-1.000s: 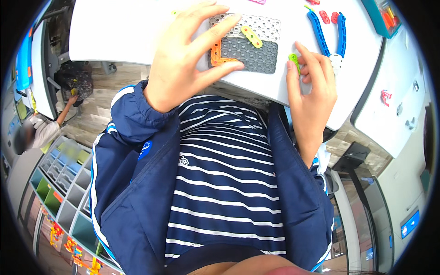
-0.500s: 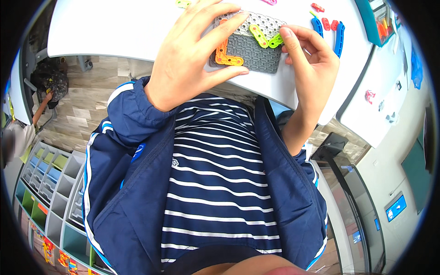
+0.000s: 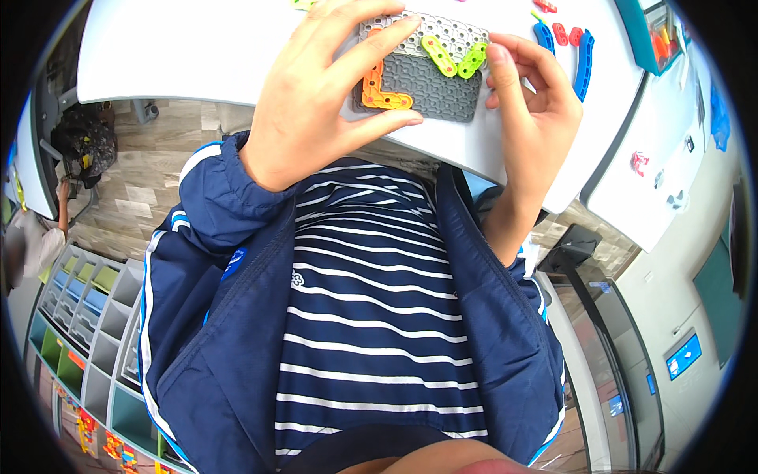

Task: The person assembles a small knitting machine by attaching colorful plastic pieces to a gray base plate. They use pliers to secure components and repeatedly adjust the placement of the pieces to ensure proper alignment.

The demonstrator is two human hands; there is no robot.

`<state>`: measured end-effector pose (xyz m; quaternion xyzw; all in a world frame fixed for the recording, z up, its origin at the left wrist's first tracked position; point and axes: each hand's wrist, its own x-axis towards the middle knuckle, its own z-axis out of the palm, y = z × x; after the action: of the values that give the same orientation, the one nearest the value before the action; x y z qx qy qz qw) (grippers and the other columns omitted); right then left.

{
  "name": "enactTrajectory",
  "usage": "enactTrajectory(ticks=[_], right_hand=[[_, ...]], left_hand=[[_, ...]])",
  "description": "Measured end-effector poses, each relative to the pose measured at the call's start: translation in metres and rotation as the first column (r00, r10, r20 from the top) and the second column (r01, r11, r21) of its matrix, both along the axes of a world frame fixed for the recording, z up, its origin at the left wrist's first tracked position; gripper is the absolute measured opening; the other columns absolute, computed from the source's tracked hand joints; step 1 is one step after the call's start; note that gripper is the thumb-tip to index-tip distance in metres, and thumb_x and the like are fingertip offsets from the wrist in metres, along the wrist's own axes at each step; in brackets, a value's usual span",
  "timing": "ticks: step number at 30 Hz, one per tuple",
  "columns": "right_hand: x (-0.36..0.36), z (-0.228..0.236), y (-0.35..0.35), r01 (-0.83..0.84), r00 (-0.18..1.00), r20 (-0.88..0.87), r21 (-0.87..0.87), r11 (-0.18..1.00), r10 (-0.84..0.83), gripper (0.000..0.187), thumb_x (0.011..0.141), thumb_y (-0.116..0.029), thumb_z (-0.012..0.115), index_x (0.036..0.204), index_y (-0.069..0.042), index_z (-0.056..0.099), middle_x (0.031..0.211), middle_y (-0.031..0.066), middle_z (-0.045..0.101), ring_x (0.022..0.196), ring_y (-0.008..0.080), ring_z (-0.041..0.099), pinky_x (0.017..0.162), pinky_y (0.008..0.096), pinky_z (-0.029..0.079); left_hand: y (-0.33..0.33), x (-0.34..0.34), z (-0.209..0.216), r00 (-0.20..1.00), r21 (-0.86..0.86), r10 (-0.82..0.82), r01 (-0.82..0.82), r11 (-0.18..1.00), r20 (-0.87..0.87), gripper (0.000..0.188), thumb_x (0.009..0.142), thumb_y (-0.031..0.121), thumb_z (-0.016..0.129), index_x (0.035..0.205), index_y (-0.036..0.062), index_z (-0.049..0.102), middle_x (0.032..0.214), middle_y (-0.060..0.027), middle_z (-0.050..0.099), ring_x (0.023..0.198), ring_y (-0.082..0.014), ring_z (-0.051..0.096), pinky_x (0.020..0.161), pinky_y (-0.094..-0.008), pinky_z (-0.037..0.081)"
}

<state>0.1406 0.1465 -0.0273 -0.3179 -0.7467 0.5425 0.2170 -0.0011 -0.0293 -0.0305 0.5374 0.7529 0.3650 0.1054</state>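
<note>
On the white table lies a pegboard [image 3: 438,99], light grey in its far part and dark grey nearer me. Orange strips [image 3: 385,100] form an L on its left side. Two lime-green strips, a longer one [image 3: 439,55] and a shorter one [image 3: 472,61], meet in a V near the right. My left hand [image 3: 308,99] is spread over the board's left end, thumb along the near edge and index finger across the top. My right hand [image 3: 537,95] is closed, thumb and index finger pinching the upper end of the shorter green strip; its other fingers are curled.
Blue curved strips [image 3: 584,65] and small red pieces [image 3: 560,34] lie right of the board. A teal-edged bin [image 3: 643,35] stands at the table's far right. Grey shelving [image 3: 103,340] is at lower left, and another person [image 3: 35,245] is at the far left.
The board has shifted slightly left and toward the far edge, along with my left hand. The shorter green strip now tilts more steeply upward in my right fingers.
</note>
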Motion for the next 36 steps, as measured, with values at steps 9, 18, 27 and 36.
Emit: enactTrajectory(ticks=[9, 18, 27, 36], right_hand=[[0.013, -0.003, 0.001, -0.183, 0.982, 0.002, 0.234, 0.955, 0.188, 0.038, 0.081, 0.002, 0.084, 0.118, -0.002, 0.076, 0.113, 0.0085, 0.065, 0.084, 0.0098, 0.065, 0.067, 0.0224, 0.054], [0.013, -0.007, -0.001, -0.166, 0.985, -0.003, 0.266, 0.949, 0.173, 0.039, 0.083, 0.005, 0.082, 0.121, 0.001, 0.074, 0.118, 0.0093, 0.065, 0.088, 0.0094, 0.065, 0.068, 0.0206, 0.053], [0.014, -0.012, 0.001, -0.1, 0.989, -0.085, 0.203, 0.974, 0.12, 0.045, 0.079, 0.003, 0.085, 0.122, -0.002, 0.073, 0.113, 0.0093, 0.067, 0.084, 0.0101, 0.067, 0.067, 0.0217, 0.055], [0.013, -0.01, -0.001, -0.119, 0.99, -0.043, 0.254, 0.96, 0.134, 0.049, 0.076, 0.002, 0.088, 0.123, -0.003, 0.074, 0.115, 0.0088, 0.066, 0.084, 0.0088, 0.065, 0.066, 0.0205, 0.053]], left_hand=[[0.001, 0.0, 0.001, 1.0, -0.006, 0.002, -0.002, 1.0, 0.014, 0.077, 0.074, 0.032, 0.093, 0.14, 0.0061, 0.063, 0.143, -0.0192, 0.055, 0.141, -0.0413, 0.047, 0.119, -0.0565, 0.036], [0.001, 0.0, 0.0, 1.0, -0.029, 0.004, -0.004, 1.0, -0.01, 0.08, 0.073, 0.035, 0.093, 0.142, 0.0069, 0.063, 0.144, -0.0191, 0.056, 0.141, -0.0408, 0.048, 0.118, -0.0577, 0.037], [0.001, 0.0, 0.002, 1.0, -0.065, 0.014, -0.013, 0.998, 0.002, 0.083, 0.071, 0.037, 0.094, 0.143, 0.0091, 0.063, 0.145, -0.0177, 0.055, 0.144, -0.0419, 0.045, 0.119, -0.0625, 0.033], [0.003, 0.0, 0.01, 0.998, -0.191, 0.054, -0.046, 0.981, 0.035, 0.085, 0.069, 0.039, 0.095, 0.142, 0.0099, 0.064, 0.145, -0.0166, 0.056, 0.144, -0.0417, 0.044, 0.119, -0.0661, 0.031]])
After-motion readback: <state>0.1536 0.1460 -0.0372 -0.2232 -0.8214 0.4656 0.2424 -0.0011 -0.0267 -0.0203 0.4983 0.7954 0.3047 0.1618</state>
